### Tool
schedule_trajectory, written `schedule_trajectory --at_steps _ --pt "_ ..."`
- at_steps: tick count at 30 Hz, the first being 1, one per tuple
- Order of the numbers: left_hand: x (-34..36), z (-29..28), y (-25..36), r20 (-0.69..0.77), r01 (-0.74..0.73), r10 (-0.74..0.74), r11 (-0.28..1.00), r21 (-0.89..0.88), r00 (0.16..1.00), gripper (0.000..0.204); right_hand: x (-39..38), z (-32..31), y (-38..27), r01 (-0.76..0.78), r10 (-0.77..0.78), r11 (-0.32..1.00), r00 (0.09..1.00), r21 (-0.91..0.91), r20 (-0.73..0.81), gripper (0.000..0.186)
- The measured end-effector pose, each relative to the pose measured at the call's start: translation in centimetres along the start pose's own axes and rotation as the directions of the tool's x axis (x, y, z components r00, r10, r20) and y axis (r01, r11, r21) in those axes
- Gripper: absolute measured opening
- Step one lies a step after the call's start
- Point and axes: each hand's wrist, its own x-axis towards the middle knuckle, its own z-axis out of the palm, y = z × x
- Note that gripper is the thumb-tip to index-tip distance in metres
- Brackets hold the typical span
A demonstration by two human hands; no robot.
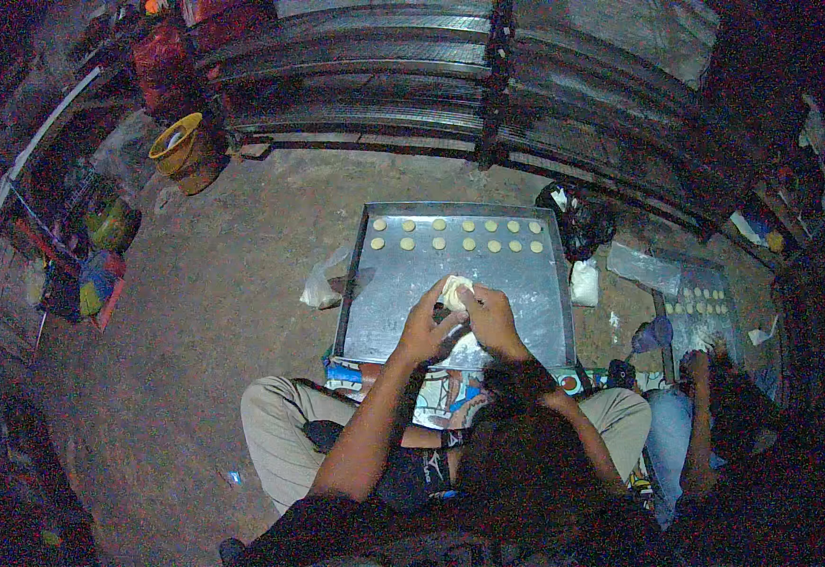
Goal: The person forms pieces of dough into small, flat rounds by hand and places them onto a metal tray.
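A lump of pale dough [456, 289] is held up above a large metal tray [375, 302], between my two hands. My left hand [426, 323] is closed round its left side, and my right hand [492, 319] grips it from the right with the thumb pressed on top. Along the tray's far side lie two rows of small flat dough rounds, one of them a dough round [468, 244] straight ahead of the lump. Just below my hands, a patch of white flour [464, 352] covers the near part of the tray.
A clear plastic bag [323, 282] sits left of the tray; a black bag [583, 222] and a white packet [584, 282] sit right. Beyond, a co-worker's hand [699, 363] is at a second tray [701, 326] with dough rounds. A yellow bucket [186, 156] stands far left, near metal racks [356, 85].
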Motion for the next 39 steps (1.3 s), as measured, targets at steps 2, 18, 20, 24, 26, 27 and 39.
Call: schedule_trajectory --at_steps 2,18,20,24,26,27,39 --pt "0.0 0.3 -1.0 -0.101 -0.044 0.050 0.997 0.057 0.994 0.057 0.5 0.4 1.2 -0.047 0.045 0.999 0.998 0.022 0.054 0.043" --pt "0.3 1.1 -4.3 -0.113 0.119 -0.190 0.882 -0.457 0.975 0.038 0.3 1.2 2.5 -0.485 0.296 0.721 0.862 0.496 0.412 0.048" --pt "0.5 1.2 -4.0 -0.056 0.114 -0.147 0.912 -0.393 0.988 0.042 0.2 1.2 2.7 -0.356 0.254 0.826 0.927 0.438 0.275 0.044" --pt "0.5 1.3 -1.9 0.049 0.110 -0.101 0.797 -0.594 0.994 0.054 -0.3 1.1 0.7 -0.063 0.056 0.955 0.998 0.291 0.032 0.036" --pt "0.8 0.9 -4.0 0.090 0.100 -0.052 0.725 -0.681 0.995 0.055 0.1 1.5 1.9 -0.104 0.113 0.944 0.994 0.313 -0.012 0.034" --pt "1.0 0.4 -3.9 0.119 0.116 -0.048 0.729 -0.674 0.992 0.055 0.2 1.5 2.0 -0.124 0.141 0.937 0.990 0.327 -0.029 0.033" --pt "0.9 0.7 -3.7 -0.003 0.259 -0.403 0.596 -0.760 0.915 0.032 0.0 2.6 2.0 0.128 -0.132 0.988 0.991 -0.088 -0.032 0.035"
